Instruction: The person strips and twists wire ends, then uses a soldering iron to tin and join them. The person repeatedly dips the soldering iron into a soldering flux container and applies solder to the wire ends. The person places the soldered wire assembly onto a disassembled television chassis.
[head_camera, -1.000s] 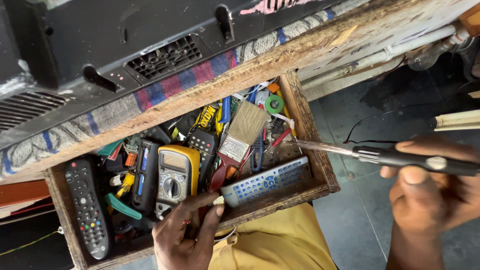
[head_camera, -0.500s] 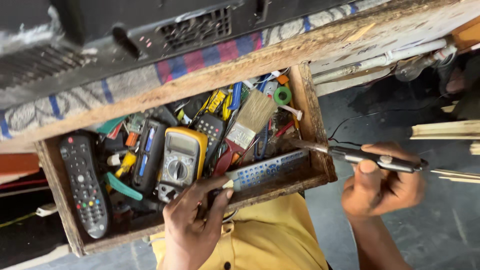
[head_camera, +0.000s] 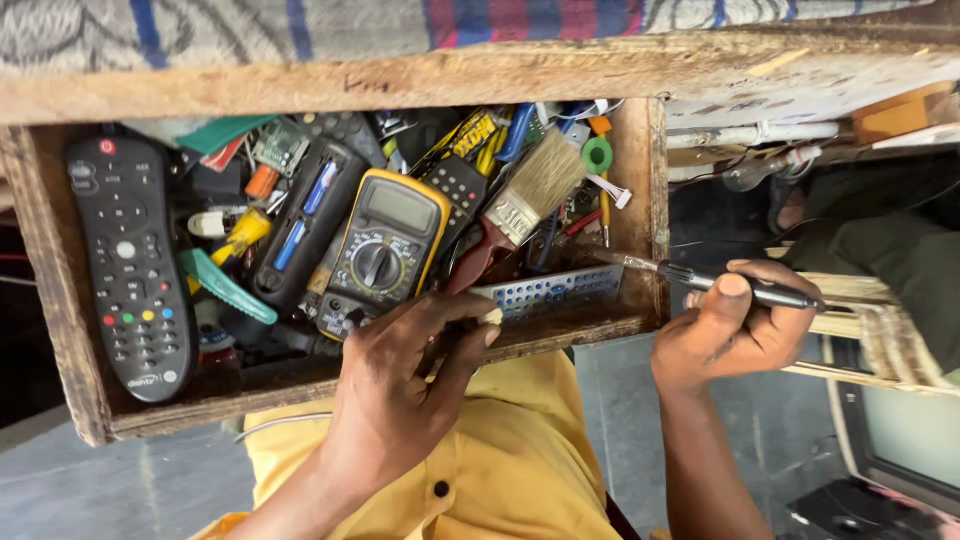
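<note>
An open wooden drawer (head_camera: 60, 300) full of tools sits under a workbench. My left hand (head_camera: 400, 390) reaches over its front edge, fingers closed on something dark beside a grey remote (head_camera: 548, 292); what it grips is hidden. My right hand (head_camera: 730, 325) holds a black-handled soldering iron (head_camera: 740, 290) just right of the drawer, its metal tip pointing left over the drawer's right wall. A yellow multimeter (head_camera: 385, 250) lies just above my left hand.
In the drawer lie a black remote (head_camera: 130, 265), a paintbrush (head_camera: 525, 205), a green tape roll (head_camera: 597, 155), a green-handled tool (head_camera: 225, 287) and several small parts. A striped cloth (head_camera: 500, 20) covers the bench. A monitor (head_camera: 900, 430) stands at the lower right.
The view has moved closer to the drawer. My left hand has closed over the drawer's front edge by the grey remote. My right hand has brought the soldering iron nearer to the drawer's right side.
</note>
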